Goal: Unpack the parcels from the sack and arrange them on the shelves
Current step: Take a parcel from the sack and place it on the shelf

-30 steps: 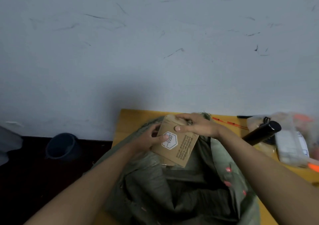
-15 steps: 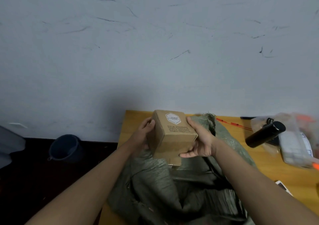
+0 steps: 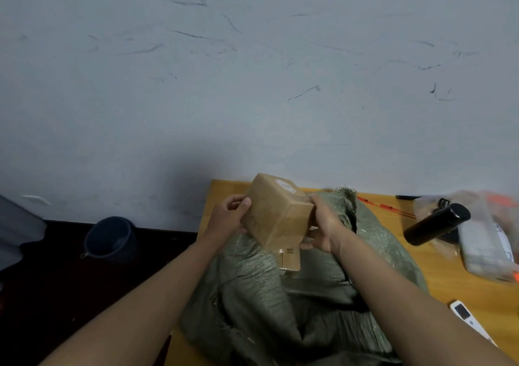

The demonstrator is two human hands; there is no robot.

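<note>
Parcel, a brown rectangular cardboard box (image 3: 276,214), is held tilted above the mouth of the green woven sack (image 3: 283,295) on the yellow wooden table (image 3: 460,287). Left hand (image 3: 229,219) grips its left side, thumb on the near face; right hand (image 3: 323,225) grips its right end, fingers curled beneath. A second cardboard box (image 3: 290,261) shows in the sack opening. Black cylindrical bottle (image 3: 436,223) lies on the table to the right, a dark bucket (image 3: 109,239) on the floor at left
</note>
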